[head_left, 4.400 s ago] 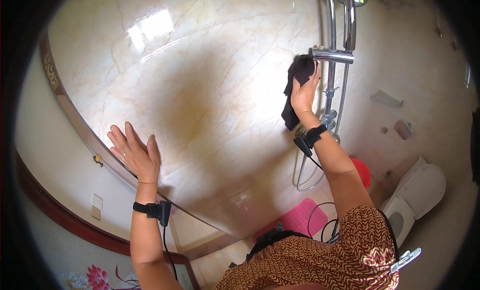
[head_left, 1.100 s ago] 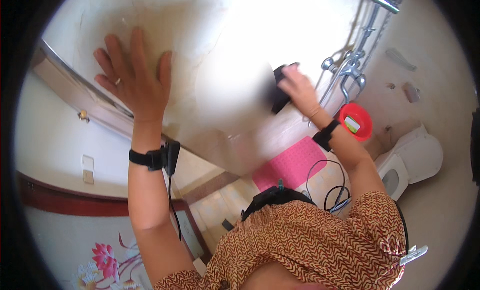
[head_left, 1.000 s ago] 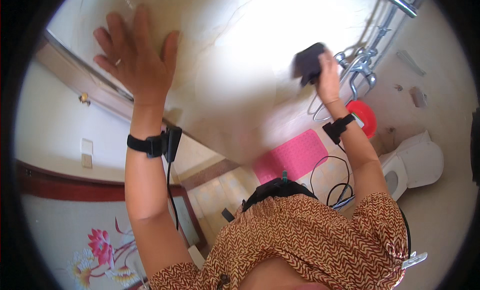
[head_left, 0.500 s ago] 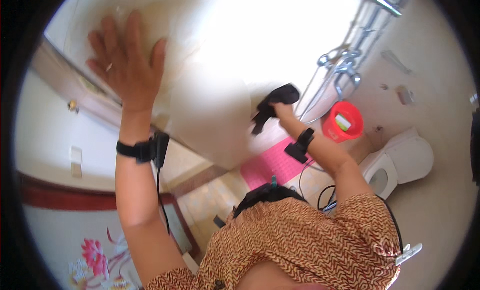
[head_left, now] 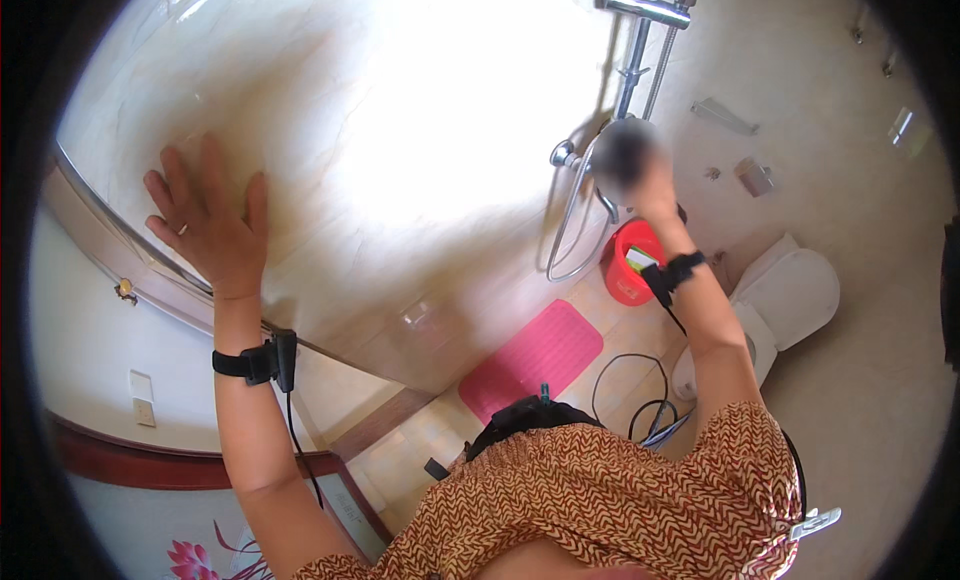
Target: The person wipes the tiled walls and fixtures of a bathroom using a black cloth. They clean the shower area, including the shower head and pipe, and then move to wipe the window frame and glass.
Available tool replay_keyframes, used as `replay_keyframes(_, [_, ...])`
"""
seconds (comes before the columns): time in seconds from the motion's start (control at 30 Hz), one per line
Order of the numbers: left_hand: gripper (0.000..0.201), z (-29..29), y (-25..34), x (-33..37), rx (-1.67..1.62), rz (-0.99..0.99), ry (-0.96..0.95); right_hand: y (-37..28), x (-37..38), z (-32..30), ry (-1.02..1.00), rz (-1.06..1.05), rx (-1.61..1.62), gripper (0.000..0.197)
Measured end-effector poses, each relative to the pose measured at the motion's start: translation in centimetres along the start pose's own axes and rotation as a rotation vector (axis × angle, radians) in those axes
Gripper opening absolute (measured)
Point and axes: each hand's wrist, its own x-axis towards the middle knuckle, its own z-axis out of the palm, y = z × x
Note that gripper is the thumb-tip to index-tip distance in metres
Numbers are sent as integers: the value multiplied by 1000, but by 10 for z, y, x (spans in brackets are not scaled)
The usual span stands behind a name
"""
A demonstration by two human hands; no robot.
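My left hand [head_left: 210,230], with a ring on one finger, is spread flat against the pale marbled wall [head_left: 330,210] at the left. My right hand [head_left: 655,192] reaches up in front of the chrome shower mixer [head_left: 565,154], closed on a black cloth [head_left: 628,152]. The cloth is blurred, and its folds cannot be made out. It covers much of the mixer. Just below my right hand is a red bucket [head_left: 625,283] with a green and white item [head_left: 638,261] in it.
A chrome shower rail [head_left: 640,55] runs up the wall, with a looping hose [head_left: 552,255]. A pink mat [head_left: 530,360] lies on the tiled floor. A white toilet [head_left: 790,290] stands at the right. Dark cables [head_left: 650,360] coil near my body. A red-framed panel [head_left: 120,450] is at lower left.
My right hand has moved up and to the right with the black cloth, from low by the wall to the mixer. My left hand stays spread; the whole view has shifted.
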Motion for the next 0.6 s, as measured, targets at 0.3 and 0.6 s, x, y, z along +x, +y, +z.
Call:
replay_keyframes(0.3, [64, -6, -5, 1, -17, 33, 26, 19, 27, 36, -170, 160, 248, 51])
replay_keyframes(0.6, [72, 3, -13, -3, 27, 36, 12, 3, 8, 0, -266, -147, 829, 30])
